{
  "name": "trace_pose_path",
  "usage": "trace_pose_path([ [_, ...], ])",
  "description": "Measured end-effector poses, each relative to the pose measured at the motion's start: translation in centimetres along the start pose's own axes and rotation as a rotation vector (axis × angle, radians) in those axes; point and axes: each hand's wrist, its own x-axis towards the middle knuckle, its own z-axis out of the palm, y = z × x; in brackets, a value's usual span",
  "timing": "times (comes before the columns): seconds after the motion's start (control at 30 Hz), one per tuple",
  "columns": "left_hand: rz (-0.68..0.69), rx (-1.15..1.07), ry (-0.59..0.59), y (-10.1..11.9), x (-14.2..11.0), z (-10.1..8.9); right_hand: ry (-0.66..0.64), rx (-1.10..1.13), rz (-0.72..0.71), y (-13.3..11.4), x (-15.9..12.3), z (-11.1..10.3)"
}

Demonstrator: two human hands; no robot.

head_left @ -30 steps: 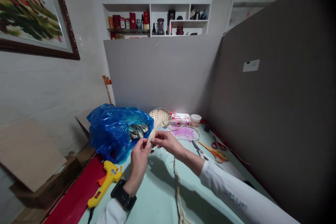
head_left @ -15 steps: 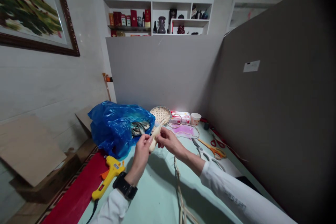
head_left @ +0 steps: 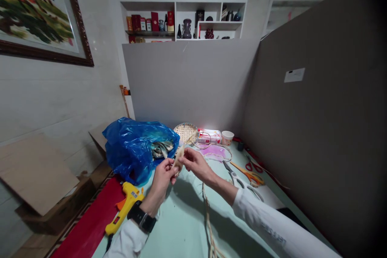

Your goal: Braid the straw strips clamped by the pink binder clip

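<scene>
Above the table, a pale dried husk strip (head_left: 180, 156) is pinched between both my hands. My left hand (head_left: 163, 177), with a black watch on its wrist, grips the lower part. The fingers of my right hand (head_left: 198, 166) close on it a little higher, from the right side. Its narrow upper end points toward the woven tray. A twisted pale fibre cord (head_left: 207, 213) runs along the table below my hands toward the near edge. Part of the husk strip is hidden behind my fingers.
Left: a blue plastic bag (head_left: 130, 141) of husk-like strips and a yellow glue gun (head_left: 128, 203). Behind: a round woven tray (head_left: 185, 132), a pink-white pack (head_left: 209, 136) and a paper cup (head_left: 227, 137). Right: white-handled scissors (head_left: 240, 181), orange scissors (head_left: 250, 176) and red-handled scissors (head_left: 254, 166).
The husk strip has turned and looks narrower between my fingers. My left hand's fingers have shifted around its lower end. My right hand stays close to its former place.
</scene>
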Motion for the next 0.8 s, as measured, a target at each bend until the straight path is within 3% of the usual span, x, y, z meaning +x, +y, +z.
trace_pose_path([
  [0.17, -0.018, 0.007, -0.051, 0.6, -0.2, 0.1, -0.074, -0.002, 0.091, 0.2, 0.3, -0.3],
  [0.43, 0.074, 0.145, 0.080, -0.1, 0.2, -0.1, 0.038, 0.102, 0.217, -0.9, -0.1, 0.5],
  [0.53, 0.129, 0.129, 0.100, 0.9, -0.3, 0.0, 0.049, 0.161, 0.286, -1.5, 0.1, 0.6],
  [0.6, 0.171, 0.122, 0.052, 1.8, -0.6, 0.2, 0.041, 0.178, 0.322, -1.6, 0.3, 0.5],
  [0.7, 0.219, 0.168, -0.008, 2.5, -0.9, 0.7, 0.027, 0.155, 0.328, -1.7, 0.4, 0.2],
  [0.8, 0.214, 0.215, 0.044, 2.3, -0.9, 0.9, 0.045, 0.057, 0.274, -2.1, 0.3, -0.4],
])
